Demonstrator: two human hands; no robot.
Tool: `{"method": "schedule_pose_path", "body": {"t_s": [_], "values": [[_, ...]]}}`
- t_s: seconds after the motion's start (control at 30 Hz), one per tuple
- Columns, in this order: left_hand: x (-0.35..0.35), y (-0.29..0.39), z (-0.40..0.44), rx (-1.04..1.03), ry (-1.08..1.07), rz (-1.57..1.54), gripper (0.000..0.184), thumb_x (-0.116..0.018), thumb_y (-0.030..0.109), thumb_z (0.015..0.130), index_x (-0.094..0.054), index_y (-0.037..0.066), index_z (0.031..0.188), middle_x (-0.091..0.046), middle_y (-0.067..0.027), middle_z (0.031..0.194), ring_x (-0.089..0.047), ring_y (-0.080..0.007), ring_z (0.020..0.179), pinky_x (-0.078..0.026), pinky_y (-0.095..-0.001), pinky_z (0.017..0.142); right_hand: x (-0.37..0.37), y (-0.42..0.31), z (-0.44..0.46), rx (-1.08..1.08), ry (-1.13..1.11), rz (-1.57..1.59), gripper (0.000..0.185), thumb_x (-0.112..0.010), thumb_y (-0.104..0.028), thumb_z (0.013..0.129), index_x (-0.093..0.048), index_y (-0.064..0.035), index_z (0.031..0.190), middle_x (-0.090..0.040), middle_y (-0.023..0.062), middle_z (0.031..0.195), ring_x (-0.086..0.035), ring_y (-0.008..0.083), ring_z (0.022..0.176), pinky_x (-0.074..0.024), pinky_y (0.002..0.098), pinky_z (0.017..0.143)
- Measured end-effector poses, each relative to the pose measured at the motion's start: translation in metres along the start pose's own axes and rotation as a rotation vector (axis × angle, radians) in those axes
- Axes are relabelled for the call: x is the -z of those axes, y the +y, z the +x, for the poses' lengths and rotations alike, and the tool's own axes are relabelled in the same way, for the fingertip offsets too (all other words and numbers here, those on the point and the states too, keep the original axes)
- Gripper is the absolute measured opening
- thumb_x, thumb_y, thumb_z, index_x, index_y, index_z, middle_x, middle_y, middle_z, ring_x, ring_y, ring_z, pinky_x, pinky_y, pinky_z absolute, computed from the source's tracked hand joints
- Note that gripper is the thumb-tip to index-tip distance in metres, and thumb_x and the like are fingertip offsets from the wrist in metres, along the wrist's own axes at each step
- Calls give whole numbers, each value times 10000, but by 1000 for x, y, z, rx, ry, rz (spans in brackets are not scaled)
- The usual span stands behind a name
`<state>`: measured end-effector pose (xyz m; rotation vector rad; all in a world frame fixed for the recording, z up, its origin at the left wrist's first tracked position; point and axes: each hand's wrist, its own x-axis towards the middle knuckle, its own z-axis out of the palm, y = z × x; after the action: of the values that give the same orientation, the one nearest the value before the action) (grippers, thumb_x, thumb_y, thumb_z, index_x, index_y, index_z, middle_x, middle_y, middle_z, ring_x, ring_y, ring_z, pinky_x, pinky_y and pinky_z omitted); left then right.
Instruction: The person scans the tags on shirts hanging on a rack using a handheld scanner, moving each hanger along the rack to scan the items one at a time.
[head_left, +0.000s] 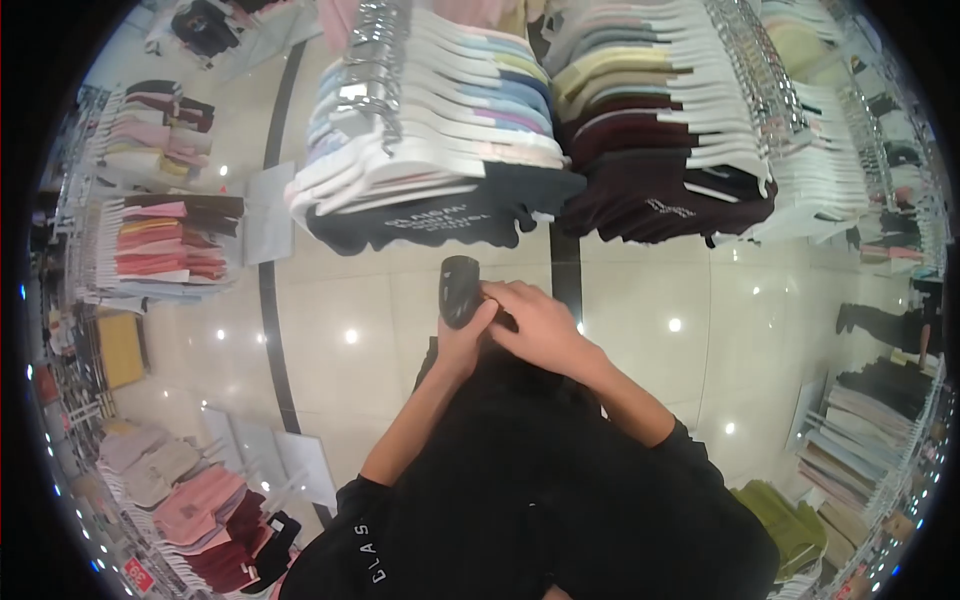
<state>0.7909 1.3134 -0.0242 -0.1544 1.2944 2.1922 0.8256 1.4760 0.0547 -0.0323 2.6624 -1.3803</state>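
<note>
A dark grey, glossy, rounded handheld device (pixel 460 290) stands out in front of my body, its exact kind not clear. My left hand (pixel 467 340) is closed around its lower part, with the thumb on the right side. Close against it is my right hand (pixel 535 325), fingers bent and drawn together beside the device and the left thumb. A dark patch shows under the right fingers, and I cannot make out what they grip. Just beyond the hands hang a dark grey printed T-shirt (pixel 430 222) and a dark maroon shirt (pixel 640 195).
Rows of shirts on white hangers (pixel 470 110) fill the racks ahead. Folded and hanging clothes line the left rack (pixel 170 250) and right rack (pixel 850 440). Pale tiled floor (pixel 350 300) with dark stripes runs between. Another person's dark-clothed legs (pixel 880 325) appear far right.
</note>
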Motion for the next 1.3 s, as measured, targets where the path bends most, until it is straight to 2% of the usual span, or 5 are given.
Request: {"method": "schedule_pose_path", "body": {"t_s": [0.27,0.6,0.97,1.13,1.3], "values": [[17,72,31,-281,21,99,432,-695,75,928,-532,-21,1317,-666,-115,1105,-657,-204,996,-508,-353,917,51,-22,84,202,574,-393,493,-774,-197,819,-595,-70,1261,-607,113,1192,-557,325,1122,-455,429,937],[50,115,44,-359,-85,179,321,-703,71,922,-585,-3,1212,-653,-83,1021,-623,-168,933,-498,-335,867,18,-13,125,99,578,-549,484,-821,-247,767,-617,-82,1174,-563,95,1130,-529,312,1065,-430,439,905],[65,142,57,-274,-277,239,257,-712,1,886,-636,-1,1132,-681,-83,1042,-652,-170,964,-526,-324,854,23,-9,122,50,301,-364,266,-718,-241,884,-636,-29,1022,-645,139,911,-620,378,876,-482,438,753],[52,151,64,-303,-379,352,282,-777,25,843,-668,9,1103,-706,-68,1045,-662,-146,985,-526,-304,881,79,-33,106,188,364,-389,265,-763,-215,826,-636,-29,967,-630,135,890,-615,371,845,-484,436,746],[49,153,65,-335,-496,687,341,-808,63,802,-666,16,1108,-708,-82,1030,-674,-174,930,-526,-310,843,158,-48,49,-9,349,-340,248,-761,-186,817,-649,-21,962,-610,110,840,-584,301,757,-461,377,708]]}}
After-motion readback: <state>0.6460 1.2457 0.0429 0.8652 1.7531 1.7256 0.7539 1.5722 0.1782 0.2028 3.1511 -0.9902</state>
